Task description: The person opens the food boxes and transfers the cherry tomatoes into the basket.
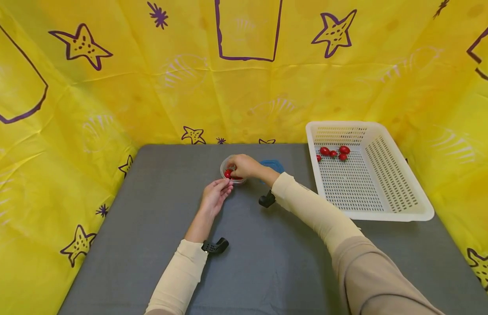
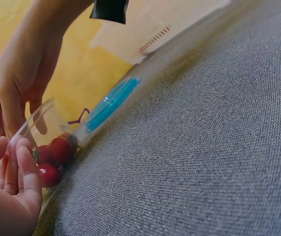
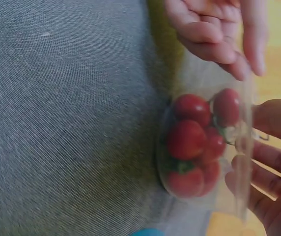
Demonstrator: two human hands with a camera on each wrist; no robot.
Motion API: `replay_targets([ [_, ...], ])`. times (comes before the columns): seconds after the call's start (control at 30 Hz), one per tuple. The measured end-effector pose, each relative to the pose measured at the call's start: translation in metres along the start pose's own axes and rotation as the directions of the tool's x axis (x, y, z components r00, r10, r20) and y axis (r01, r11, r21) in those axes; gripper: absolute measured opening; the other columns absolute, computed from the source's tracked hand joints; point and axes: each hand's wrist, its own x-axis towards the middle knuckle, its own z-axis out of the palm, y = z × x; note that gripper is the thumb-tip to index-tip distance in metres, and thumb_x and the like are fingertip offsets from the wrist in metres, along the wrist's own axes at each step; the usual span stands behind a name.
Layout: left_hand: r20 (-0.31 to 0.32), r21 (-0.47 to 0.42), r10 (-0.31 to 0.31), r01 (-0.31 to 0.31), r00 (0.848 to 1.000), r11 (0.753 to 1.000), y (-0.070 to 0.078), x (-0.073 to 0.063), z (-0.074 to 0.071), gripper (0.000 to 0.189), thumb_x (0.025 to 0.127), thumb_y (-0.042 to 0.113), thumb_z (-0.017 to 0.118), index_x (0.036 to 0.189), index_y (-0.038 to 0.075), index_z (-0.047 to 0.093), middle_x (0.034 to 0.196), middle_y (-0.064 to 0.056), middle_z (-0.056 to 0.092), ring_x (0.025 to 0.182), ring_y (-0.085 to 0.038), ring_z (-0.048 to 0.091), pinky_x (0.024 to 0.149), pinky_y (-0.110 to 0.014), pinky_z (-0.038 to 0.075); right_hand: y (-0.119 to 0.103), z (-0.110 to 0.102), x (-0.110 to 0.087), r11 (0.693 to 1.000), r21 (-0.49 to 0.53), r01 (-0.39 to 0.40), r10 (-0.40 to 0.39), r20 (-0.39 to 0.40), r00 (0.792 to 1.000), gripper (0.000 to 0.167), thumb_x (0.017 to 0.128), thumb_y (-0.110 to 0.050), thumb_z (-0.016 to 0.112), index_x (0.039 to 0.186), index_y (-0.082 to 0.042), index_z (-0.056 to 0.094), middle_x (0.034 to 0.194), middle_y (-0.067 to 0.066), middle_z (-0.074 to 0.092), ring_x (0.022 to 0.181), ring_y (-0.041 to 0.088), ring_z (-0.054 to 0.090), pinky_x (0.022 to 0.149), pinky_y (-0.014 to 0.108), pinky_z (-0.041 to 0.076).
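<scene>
A small round clear plastic tub (image 1: 222,166) stands near the back of the table with several red cherry tomatoes (image 3: 186,139) inside. My left hand (image 1: 214,195) pinches its near rim between thumb and fingertips. From above, my right hand (image 1: 247,166) reaches over the tub, its fingertips down inside the rim. In the right wrist view its fingers (image 3: 269,157) are spread, with the thumb close to the uppermost tomato (image 3: 227,107). A blue lid (image 1: 273,164) lies just right of the tub, partly hidden by the right wrist.
A white perforated plastic basket (image 1: 401,216) stands on the right of the grey table (image 1: 157,218), with several cherry tomatoes (image 1: 343,150) in its far left corner. Yellow patterned cloth (image 1: 248,96) hangs behind the table and along both sides.
</scene>
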Motion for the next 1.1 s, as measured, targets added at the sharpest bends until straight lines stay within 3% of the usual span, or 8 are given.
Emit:
replay_targets([
  [0.23, -0.009, 0.012, -0.006, 0.006, 1.000, 1.000, 0.000, 0.001, 0.000, 0.007, 0.099, 0.008, 0.055, 0.092, 0.007, 0.058, 0.072, 0.005, 0.070, 0.066, -0.005, 0.064, 0.066, -0.017, 0.054, 0.003, 0.013, 0.007, 0.999, -0.021, 0.037, -0.037, -0.014, 0.999, 0.015, 0.086, -0.010, 0.071, 0.100, -0.008, 0.072, 0.096, 0.006, 0.071, 0.087, 0.020, 0.060, 0.085, 0.032, 0.052],
  [0.6, -0.015, 0.006, -0.014, 0.014, 1.000, 1.000, -0.002, -0.001, 0.000, 0.006, 0.098, 0.006, 0.056, 0.092, 0.008, 0.059, 0.073, 0.005, 0.070, 0.066, -0.005, 0.065, 0.065, -0.016, 0.054, 0.007, 0.021, 0.005, 0.998, -0.038, 0.042, -0.045, -0.079, 0.996, 0.021, 0.086, -0.018, 0.073, 0.105, -0.010, 0.073, 0.099, 0.004, 0.072, 0.090, 0.019, 0.062, 0.088, 0.032, 0.052],
  [0.93, -0.030, -0.001, -0.009, 0.009, 1.000, 1.000, -0.001, 0.000, 0.000, 0.008, 0.097, 0.007, 0.057, 0.090, 0.010, 0.059, 0.072, 0.004, 0.070, 0.066, -0.005, 0.065, 0.064, -0.016, 0.054, 0.006, 0.016, 0.007, 1.000, 0.010, 0.009, -0.009, -0.050, 0.999, 0.020, 0.089, -0.022, 0.071, 0.106, -0.012, 0.073, 0.101, 0.003, 0.072, 0.093, 0.018, 0.063, 0.096, 0.034, 0.048],
  [1.1, -0.019, 0.000, -0.004, 0.004, 1.000, 1.000, 0.001, 0.000, -0.001, 0.006, 0.097, 0.006, 0.057, 0.092, 0.009, 0.059, 0.073, 0.004, 0.070, 0.067, -0.005, 0.065, 0.065, -0.016, 0.054, 0.006, 0.013, 0.008, 1.000, 0.002, 0.005, -0.005, -0.050, 0.999, 0.024, 0.089, -0.024, 0.071, 0.109, -0.011, 0.072, 0.102, 0.004, 0.073, 0.093, 0.019, 0.062, 0.091, 0.033, 0.050],
])
